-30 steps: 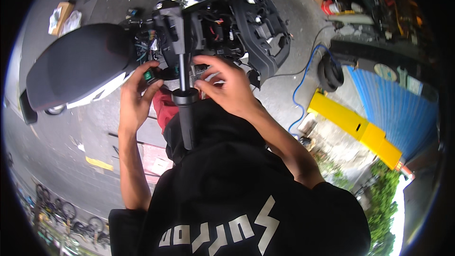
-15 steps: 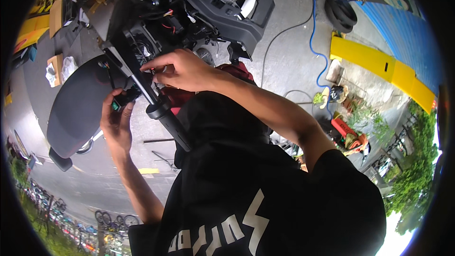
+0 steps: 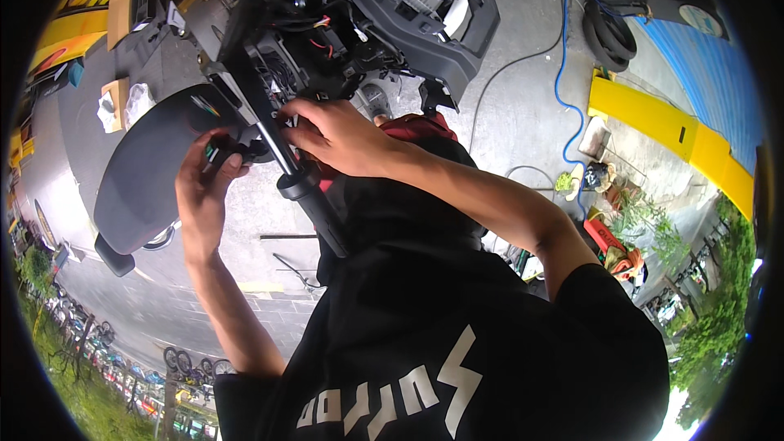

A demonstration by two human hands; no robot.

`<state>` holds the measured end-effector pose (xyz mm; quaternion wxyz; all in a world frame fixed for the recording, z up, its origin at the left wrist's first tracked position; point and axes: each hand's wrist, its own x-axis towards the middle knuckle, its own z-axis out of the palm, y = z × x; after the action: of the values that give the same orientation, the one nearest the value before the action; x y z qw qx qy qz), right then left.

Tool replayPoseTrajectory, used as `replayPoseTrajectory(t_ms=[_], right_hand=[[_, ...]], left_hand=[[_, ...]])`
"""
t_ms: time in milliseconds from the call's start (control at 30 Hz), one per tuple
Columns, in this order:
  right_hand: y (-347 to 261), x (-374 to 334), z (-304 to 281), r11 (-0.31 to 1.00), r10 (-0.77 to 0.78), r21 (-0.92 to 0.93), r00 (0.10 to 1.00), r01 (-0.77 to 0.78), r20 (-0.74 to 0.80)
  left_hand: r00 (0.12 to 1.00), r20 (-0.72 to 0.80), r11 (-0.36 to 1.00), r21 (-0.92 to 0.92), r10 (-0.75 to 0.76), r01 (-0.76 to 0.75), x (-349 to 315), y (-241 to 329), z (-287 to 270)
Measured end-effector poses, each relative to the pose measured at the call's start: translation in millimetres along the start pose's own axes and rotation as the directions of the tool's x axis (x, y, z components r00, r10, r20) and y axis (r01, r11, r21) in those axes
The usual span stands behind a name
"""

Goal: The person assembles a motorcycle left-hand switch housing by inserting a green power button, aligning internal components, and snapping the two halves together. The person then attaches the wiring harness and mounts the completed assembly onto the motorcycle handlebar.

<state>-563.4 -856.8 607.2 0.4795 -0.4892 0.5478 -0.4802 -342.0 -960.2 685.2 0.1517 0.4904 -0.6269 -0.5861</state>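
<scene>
A bare handlebar tube [image 3: 276, 145] with a black grip [image 3: 320, 216] slants between my two hands, in front of a partly stripped vehicle. On its left side, my left hand [image 3: 201, 196] pinches a small black plastic housing with a green spot [image 3: 243, 149] between thumb and fingers. Across the bar, my right hand [image 3: 341, 139] has its fingers curled together close to the tube. The bar partly covers those fingertips, so what they hold, if anything, cannot be made out. Exposed wiring [image 3: 282, 73] lies just beyond the right hand.
A large dark rounded seat-like piece [image 3: 147, 180] stands left of my left hand. Black body panels [image 3: 445, 33] spread ahead to the right. Farther right are a blue hose [image 3: 563, 82], a black tire [image 3: 608, 37] and a yellow beam [image 3: 653, 114] on the floor.
The whole view has shifted, so the scene sits farther right and lower. My left hand has drawn slightly away from the bar with the housing, which is turned. My right hand stays beside the bar.
</scene>
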Motion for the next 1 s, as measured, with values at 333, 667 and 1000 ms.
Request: replayPoseTrajectory(t_ms=[333,667,1000], right_hand=[[-22.4,-7.3,16.4,0.983,0.092,-0.146,0.988,-0.111,-0.128],[-60.3,-4.9,-27.3,0.957,0.285,0.059,0.958,-0.283,-0.032],[-76.4,-21.9,-33.6,0.953,-0.030,-0.293,0.988,0.073,0.149]], left_hand=[[0.984,0.144,0.972,-0.194,-0.109,0.136,10.0,-8.1,-4.3],[0.962,0.253,0.754,-0.611,-0.102,0.241,30.3,-40.3,33.6],[0.987,-0.113,0.904,-0.399,0.114,-0.150,-24.4,-41.1,61.3]])
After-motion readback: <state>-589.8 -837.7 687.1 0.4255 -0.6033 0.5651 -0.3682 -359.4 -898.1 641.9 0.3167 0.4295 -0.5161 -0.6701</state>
